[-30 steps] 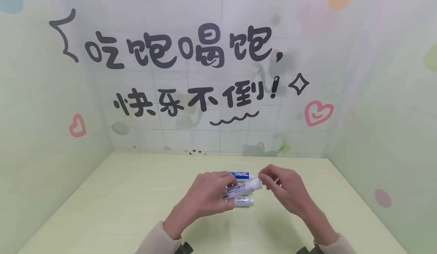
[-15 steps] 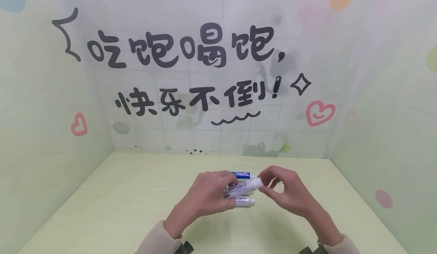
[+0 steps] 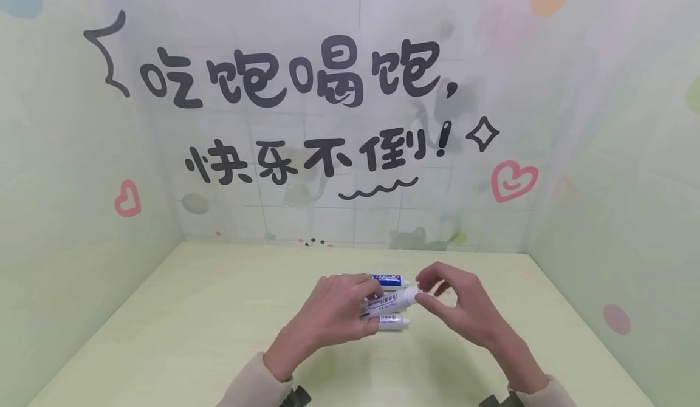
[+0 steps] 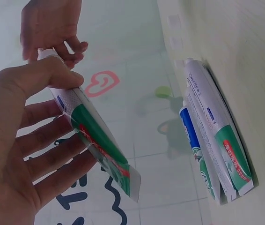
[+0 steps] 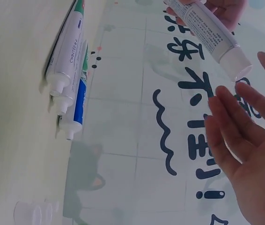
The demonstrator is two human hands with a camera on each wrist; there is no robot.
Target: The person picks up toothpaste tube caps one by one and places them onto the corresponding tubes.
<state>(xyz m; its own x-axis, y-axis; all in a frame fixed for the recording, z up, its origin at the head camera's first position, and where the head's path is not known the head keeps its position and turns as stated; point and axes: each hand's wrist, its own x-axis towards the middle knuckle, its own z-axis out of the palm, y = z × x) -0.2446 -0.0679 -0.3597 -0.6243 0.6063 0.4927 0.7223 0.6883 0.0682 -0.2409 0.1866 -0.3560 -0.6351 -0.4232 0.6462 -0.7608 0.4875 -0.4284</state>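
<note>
Behind left hand [image 3: 333,316], half-hidden tube [image 3: 389,300]

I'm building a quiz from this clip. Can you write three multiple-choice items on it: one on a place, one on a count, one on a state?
1. Where does the blue tube lie?
A. on the table, on the far side of the held tube
B. in the right hand
C. propped against the side wall

2. How many tubes lie on the table?
A. one
B. three
C. five

3. How is the white tube between the hands?
A. flat on the table
B. lifted, gripped by the left hand
C. standing on its cap

Answers:
1 A: the head view shows the blue tube on the table, nearer the back wall.
2 B: the right wrist view shows three tubes side by side.
3 B: the left hand grips the held tube clear of the table.
</note>
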